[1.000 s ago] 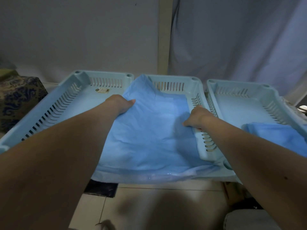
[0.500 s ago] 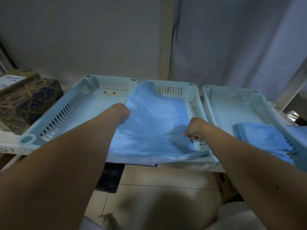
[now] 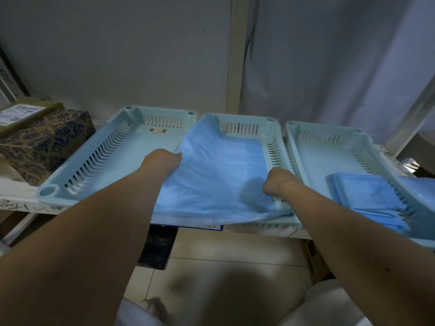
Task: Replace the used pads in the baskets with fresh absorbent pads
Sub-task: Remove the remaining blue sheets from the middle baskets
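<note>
Pad (image 3: 219, 175) slid deeper into middle basket (image 3: 270, 121) since a sec ago, near edge overhanging less. Left hand (image 3: 162, 161) and right hand (image 3: 276, 183) both pinch pad's side edges. Thin, floppy stuff, best held at corners.

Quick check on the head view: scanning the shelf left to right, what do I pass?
Dark patterned box → empty pale blue slotted plastic basket → left hand gripping the unfolded blue absorbent pad → right hand gripping the pad's other edge → right-hand pale blue basket → folded stack of blue pads inside it.
</note>
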Demonstrator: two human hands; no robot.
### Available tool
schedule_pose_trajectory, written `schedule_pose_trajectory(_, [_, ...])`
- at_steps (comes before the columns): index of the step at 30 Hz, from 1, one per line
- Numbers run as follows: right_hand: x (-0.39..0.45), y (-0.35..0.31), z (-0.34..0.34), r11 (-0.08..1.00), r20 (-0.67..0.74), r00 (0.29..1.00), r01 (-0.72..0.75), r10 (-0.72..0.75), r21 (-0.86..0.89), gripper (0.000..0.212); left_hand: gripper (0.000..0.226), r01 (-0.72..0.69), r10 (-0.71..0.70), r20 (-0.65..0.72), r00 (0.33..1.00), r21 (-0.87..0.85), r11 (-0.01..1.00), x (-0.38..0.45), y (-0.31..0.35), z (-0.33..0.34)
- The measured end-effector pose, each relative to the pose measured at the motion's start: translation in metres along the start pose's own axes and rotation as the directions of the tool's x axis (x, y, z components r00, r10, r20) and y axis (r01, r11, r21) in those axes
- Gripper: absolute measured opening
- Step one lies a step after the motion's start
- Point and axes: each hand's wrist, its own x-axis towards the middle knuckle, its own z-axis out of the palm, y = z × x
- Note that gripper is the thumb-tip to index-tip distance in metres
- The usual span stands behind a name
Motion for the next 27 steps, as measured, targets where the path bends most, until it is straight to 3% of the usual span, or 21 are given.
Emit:
schedule_pose_trajectory(2, [-0.003,-0.005,-0.005,0.996,0.046,0.998,0.032,-0.036,0.086,0.025,0.053,0.012,-0.009,0.081,0.997,-0.032,0.999,0.002,-0.003,-0.003])
schedule_pose_trajectory(4, [-0.011,-0.010,-0.007,0.979,0.212,0.975,0.018,-0.062,0.202,0.026,0.054,0.030,-0.028,0.178,0.984,-0.010,0.999,-0.002,-0.007,-0.006])
schedule_pose_trajectory(6, [-0.018,-0.011,-0.005,0.983,0.360,0.929,0.022,-0.089,0.185,0.025,0.056,0.081,-0.078,0.264,0.961,0.001,0.997,-0.005,-0.011,-0.010])
schedule_pose_trajectory(9, [-0.022,-0.005,-0.002,0.987,0.361,0.920,0.160,-0.153,0.010,0.033,0.050,0.140,-0.145,0.348,0.926,0.040,0.989,-0.013,-0.014,-0.021])
schedule_pose_trajectory(13, [-0.028,-0.006,-0.004,0.982,0.346,0.919,0.179,-0.189,0.060,0.038,0.039,0.184,-0.194,0.458,0.867,0.068,0.981,-0.021,-0.017,-0.033])
schedule_pose_trajectory(17, [-0.052,-0.036,-0.018,0.933,0.086,0.934,0.335,-0.348,0.133,0.049,0.025,0.261,-0.219,0.510,0.832,-0.011,0.965,-0.030,-0.017,-0.040])
schedule_pose_trajectory(20, [-0.093,-0.075,-0.030,0.808,0.043,0.832,0.524,-0.554,0.271,0.069,0.033,0.256,-0.159,0.539,0.827,-0.109,0.960,-0.043,-0.011,-0.043])
schedule_pose_trajectory(22, [-0.120,-0.101,-0.028,0.759,0.056,0.765,0.624,-0.642,0.185,0.088,0.035,0.259,-0.107,0.538,0.836,-0.216,0.942,-0.048,-0.007,-0.042])
schedule_pose_trajectory(25, [-0.138,-0.130,-0.012,0.762,-0.132,0.752,0.644,-0.646,-0.059,0.079,0.038,0.279,-0.070,0.517,0.853,-0.340,0.898,-0.052,-0.005,-0.041])
schedule_pose_trajectory(27, [-0.141,-0.138,-0.004,0.799,-0.324,0.740,0.592,-0.590,-0.104,0.059,0.039,0.300,-0.080,0.510,0.857,-0.367,0.881,-0.052,-0.005,-0.044])
